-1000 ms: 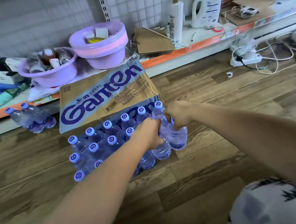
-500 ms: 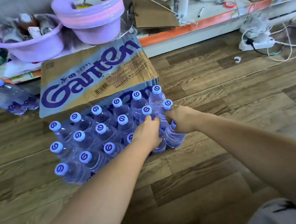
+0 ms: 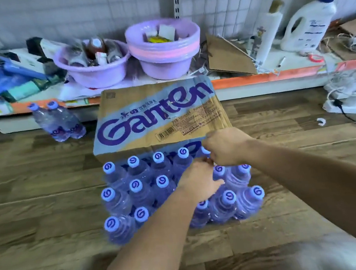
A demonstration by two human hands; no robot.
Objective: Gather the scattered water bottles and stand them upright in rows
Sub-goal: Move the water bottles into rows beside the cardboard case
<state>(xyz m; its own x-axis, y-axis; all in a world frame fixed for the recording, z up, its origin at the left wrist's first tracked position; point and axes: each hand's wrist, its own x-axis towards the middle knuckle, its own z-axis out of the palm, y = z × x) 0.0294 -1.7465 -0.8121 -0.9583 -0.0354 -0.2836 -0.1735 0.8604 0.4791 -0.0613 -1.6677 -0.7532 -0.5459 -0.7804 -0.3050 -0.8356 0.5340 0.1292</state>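
Reaching into a block of clear plastic water bottles with pale purple caps (image 3: 162,182), all standing in rows on the brown wood floor (image 3: 47,192), just in front of a brown cardboard box with big purple letters (image 3: 159,114) at twelve o'clock. Right hand (image 3: 226,147) up at one o'clock of the block, fingers curled down tight over the top of the end bottle in the back row (image 3: 206,151), with only a bit of cap peeking out. Left hand (image 3: 197,183) down in the middle of the block, thumb sticking out toward three o'clock, other fingers hidden, so cannot tell if holding a bottle or just pushing. Two more clear bottles (image 3: 59,123) off alone at ten o'clock by the bottom of the shelf, not yet in the rows.

Packed very close, tall and thin, so likely easy to tip. Could bump a neighbour when pulling back, with the left arm lying right over the front row at six o'clock. Could push one bottle too hard and send a whole row down like dominoes. Could also leave the bunch at four o'clock a little out of line with the rest.
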